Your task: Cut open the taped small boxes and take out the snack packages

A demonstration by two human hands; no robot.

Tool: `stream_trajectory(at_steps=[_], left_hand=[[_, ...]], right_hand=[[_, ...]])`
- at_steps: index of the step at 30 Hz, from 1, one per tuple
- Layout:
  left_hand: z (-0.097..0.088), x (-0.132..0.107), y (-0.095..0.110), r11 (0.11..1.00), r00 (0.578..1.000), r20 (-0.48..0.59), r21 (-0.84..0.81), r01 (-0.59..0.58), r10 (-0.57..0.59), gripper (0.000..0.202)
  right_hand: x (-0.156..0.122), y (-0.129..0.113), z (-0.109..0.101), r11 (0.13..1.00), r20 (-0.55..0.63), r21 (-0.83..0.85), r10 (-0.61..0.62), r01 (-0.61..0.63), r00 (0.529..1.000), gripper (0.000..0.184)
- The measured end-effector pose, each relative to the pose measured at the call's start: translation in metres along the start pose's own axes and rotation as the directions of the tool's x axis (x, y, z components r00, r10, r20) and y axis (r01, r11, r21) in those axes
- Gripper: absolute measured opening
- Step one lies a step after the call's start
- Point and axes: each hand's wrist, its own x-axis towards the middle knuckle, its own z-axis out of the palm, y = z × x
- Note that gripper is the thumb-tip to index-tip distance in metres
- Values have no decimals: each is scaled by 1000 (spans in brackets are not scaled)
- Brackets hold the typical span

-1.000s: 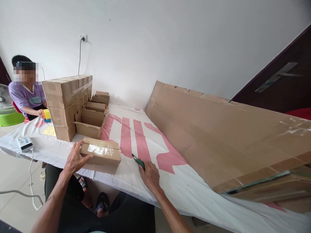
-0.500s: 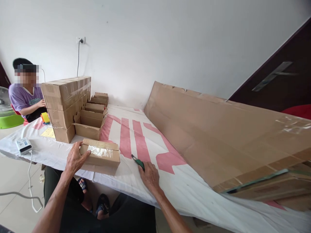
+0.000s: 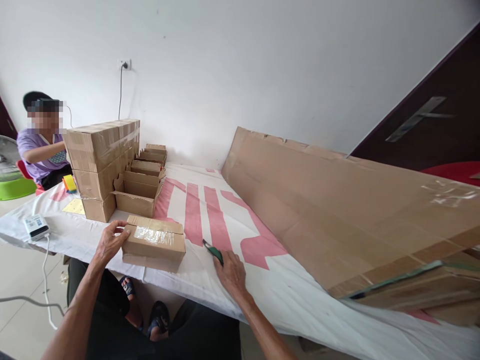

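Note:
A small closed cardboard box [image 3: 153, 250] with clear tape across its top stands near the table's front edge. My left hand [image 3: 112, 240] is at the box's left end, fingers bent and thumb against the upper left corner. To the right of the box, my right hand [image 3: 230, 272] rests low on the cloth, closed around a green-handled utility knife [image 3: 214, 251]. The knife points to the upper left, its tip apart from the box.
A wall of stacked taped boxes [image 3: 105, 170] stands at the left, with open cardboard boxes [image 3: 137, 200] behind. A large cardboard sheet [image 3: 337, 215] leans along the right. A white device [image 3: 36, 227] with a cable lies far left. Beyond sits another person [image 3: 41, 155].
My left hand has slid left from the box's top to its left end. The right hand and knife have stayed put. The other person's arm has risen toward the stack.

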Motion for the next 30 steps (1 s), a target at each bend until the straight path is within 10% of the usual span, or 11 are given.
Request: stream_trajectory(at_steps=[9,19,23,26,30], left_hand=[[-6,10,-2,990,984,114,-6,140,-138,60],[-8,8,-2,997,991,130,-59,50,-42,46],[-9,8,-2,994,988,136,-66,84,-74,51],[-12,5,0,990,983,169,-111,91,-72,51],[-18,0,-1,986,975,209,-130,107,-79,48]], right_hand=[[0,0,0,1000,-2,1,-4,4,1000,21],[7,-12,-14,973,-59,227,47,-33,997,34],[19,-59,-45,707,32,705,33,-46,999,57],[24,-105,-74,452,166,890,-198,-60,966,69],[20,-141,-89,464,157,885,-193,-51,969,71]])
